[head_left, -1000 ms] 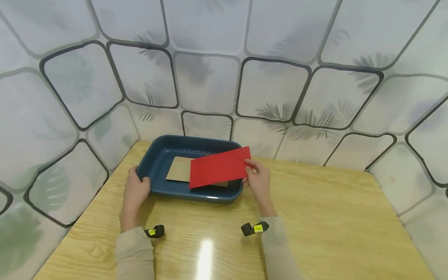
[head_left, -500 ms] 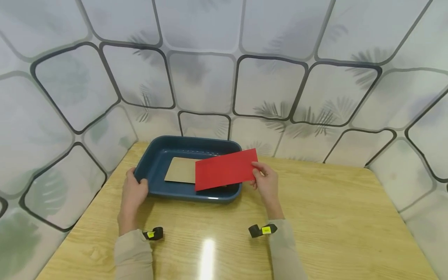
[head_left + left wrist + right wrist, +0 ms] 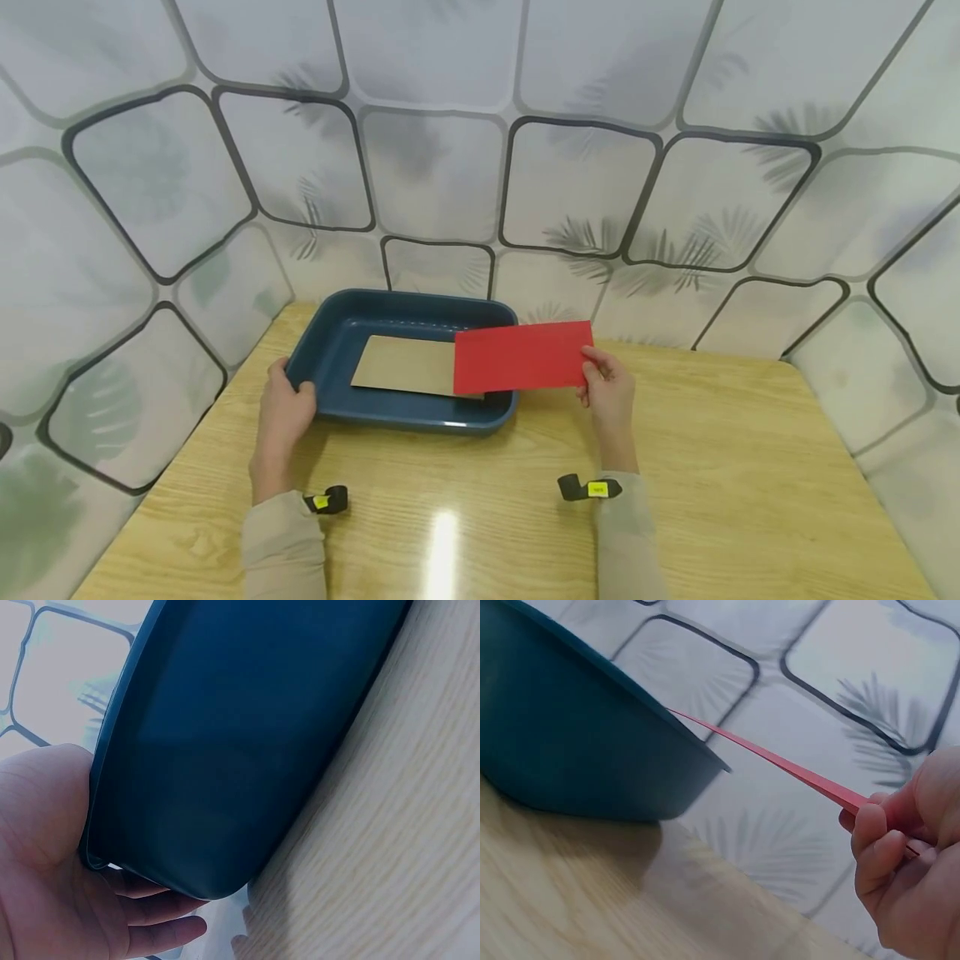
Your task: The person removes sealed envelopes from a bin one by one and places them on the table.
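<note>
My left hand (image 3: 285, 410) grips the left end of a dark blue rectangular tray (image 3: 420, 417), thumb over the rim and fingers on the outside wall, as the left wrist view shows. A flat red envelope (image 3: 521, 358) is pinched at its right end between the thumb and fingers of my right hand (image 3: 611, 392). Its left part hangs above the tray, its right part past the tray's right rim. Seen edge-on in the right wrist view, the red envelope (image 3: 780, 761) is thin. Inside the tray lies a tan rectangular piece (image 3: 405, 364), its right part partly covered by the red envelope.
The tray stands on a light wood-grain table (image 3: 720, 467) close to the back wall. A patterned curtain-like wall (image 3: 442, 183) with dark outlines and leaf prints encloses the back and sides. Small black cameras sit on both wrists, the right wrist camera (image 3: 588, 487) having a yellow label.
My right hand has moved to the right with the red envelope, uncovering more of the tan piece. The envelope has also levelled out. My left hand keeps its grip on the tray.
</note>
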{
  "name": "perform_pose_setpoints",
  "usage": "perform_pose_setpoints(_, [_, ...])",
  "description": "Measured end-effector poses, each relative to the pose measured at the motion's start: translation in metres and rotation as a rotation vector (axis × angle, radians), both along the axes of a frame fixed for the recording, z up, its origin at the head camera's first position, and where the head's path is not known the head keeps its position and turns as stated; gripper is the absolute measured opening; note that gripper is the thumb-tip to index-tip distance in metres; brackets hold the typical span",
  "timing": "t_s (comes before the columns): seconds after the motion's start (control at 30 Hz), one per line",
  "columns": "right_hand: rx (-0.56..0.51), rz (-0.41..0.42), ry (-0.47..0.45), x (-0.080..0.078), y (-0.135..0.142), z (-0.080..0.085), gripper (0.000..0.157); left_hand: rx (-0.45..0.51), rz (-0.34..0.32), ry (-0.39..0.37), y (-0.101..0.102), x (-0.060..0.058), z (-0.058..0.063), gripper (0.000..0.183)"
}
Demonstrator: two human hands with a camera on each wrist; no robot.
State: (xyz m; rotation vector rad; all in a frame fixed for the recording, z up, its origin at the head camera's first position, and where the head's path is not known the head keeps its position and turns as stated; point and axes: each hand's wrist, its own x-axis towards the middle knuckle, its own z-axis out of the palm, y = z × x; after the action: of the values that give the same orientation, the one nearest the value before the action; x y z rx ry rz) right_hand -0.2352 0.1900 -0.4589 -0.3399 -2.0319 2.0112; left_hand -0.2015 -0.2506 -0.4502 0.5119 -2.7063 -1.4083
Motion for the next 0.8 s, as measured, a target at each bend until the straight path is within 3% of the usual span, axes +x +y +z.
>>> perform_pose_setpoints(0.37, [-0.216, -0.162, -0.102, 0.001, 0.046, -0.002, 0.03, -0.003, 0.013, 0.003, 0.002, 0.0, 0.001, 0.066])
perform_pose_setpoints(0.6, [-0.257, -0.218, -0.144, 0.002, 0.066, -0.004, 0.031, 0.0, 0.013, 0.002, 0.001, 0.0, 0.0, 0.067])
perform_pose_setpoints(0.8, [-0.363, -0.258, -0.186, 0.007, 0.082, -0.006, 0.029, -0.005, 0.022, 0.003, 0.002, -0.001, -0.001, 0.067])
